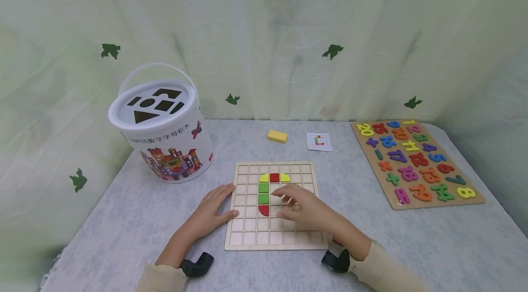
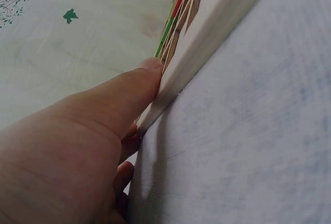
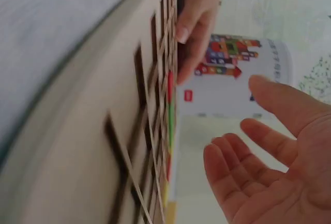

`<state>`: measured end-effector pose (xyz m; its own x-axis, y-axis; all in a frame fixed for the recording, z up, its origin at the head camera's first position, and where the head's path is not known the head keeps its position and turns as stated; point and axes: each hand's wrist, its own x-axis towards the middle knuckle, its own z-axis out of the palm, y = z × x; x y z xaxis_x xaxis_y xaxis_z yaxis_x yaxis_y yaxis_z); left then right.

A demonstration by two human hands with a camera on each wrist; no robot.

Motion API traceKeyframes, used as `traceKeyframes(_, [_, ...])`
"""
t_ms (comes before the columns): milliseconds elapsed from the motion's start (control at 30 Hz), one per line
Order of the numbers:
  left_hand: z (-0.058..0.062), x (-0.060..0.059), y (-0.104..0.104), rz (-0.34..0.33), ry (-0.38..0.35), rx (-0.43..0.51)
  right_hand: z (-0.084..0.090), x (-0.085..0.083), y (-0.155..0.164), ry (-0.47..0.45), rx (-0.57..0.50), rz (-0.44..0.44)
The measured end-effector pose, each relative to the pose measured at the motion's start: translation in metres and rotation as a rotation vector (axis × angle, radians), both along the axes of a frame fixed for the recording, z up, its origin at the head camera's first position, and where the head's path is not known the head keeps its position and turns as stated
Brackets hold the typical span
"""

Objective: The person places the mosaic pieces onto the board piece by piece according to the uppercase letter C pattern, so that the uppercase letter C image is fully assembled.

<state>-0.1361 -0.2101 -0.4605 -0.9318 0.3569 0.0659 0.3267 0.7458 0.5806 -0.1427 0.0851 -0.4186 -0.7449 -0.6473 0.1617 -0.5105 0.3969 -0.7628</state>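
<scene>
A wooden grid board [image 1: 243, 238] lies on the table with coloured tiles in its cells. Along the top row are a yellow rounded tile [image 1: 264, 178], a red square tile [image 1: 274, 178] and another yellow rounded tile [image 1: 285, 178]. Below the left one come two green square tiles [image 1: 263, 198] and a red rounded tile [image 1: 263, 210]. My left hand [image 1: 212, 209] touches the board's left edge with thumb and fingers spread. Over the board's middle, beside the green tiles, hovers my right hand [image 1: 303, 207]. Its fingers [image 3: 232, 172] are loosely bent and hold nothing.
A white lidded bucket [image 1: 194, 163] stands at the left. Behind the board lie a yellow block [image 1: 277, 136] and a small pattern card [image 1: 319, 142]. A number puzzle board [image 1: 412, 173] is at the right. Something red [image 1: 337, 240] shows partly beside the right wrist.
</scene>
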Motion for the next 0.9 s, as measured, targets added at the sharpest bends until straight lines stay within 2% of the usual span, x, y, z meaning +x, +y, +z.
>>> traceKeyframes(100, [0.001, 0.0, 0.0, 0.0, -0.01, 0.009, 0.009, 0.005, 0.019, -0.007, -0.002, -0.048])
traceKeyframes(233, [0.002, 0.001, 0.0, 0.003, -0.022, 0.014, 0.011, 0.012, 0.045, -0.008, 0.052, -0.135])
traceKeyframes(367, [0.002, 0.001, 0.0, 0.007, -0.027, 0.009, 0.004, 0.018, 0.07, -0.029, 0.089, -0.179])
traceKeyframes(567, [0.001, 0.0, 0.0, 0.009, -0.028, 0.007, -0.014, 0.019, 0.098, -0.06, 0.147, -0.192])
traceKeyframes(700, [0.001, 0.0, 0.0, 0.008, -0.025, 0.011, -0.023, 0.021, 0.11, -0.088, 0.183, -0.205])
traceKeyframes(900, [0.0, 0.0, 0.0, 0.01, -0.028, 0.012, -0.03, 0.02, 0.116, -0.061, 0.223, -0.214])
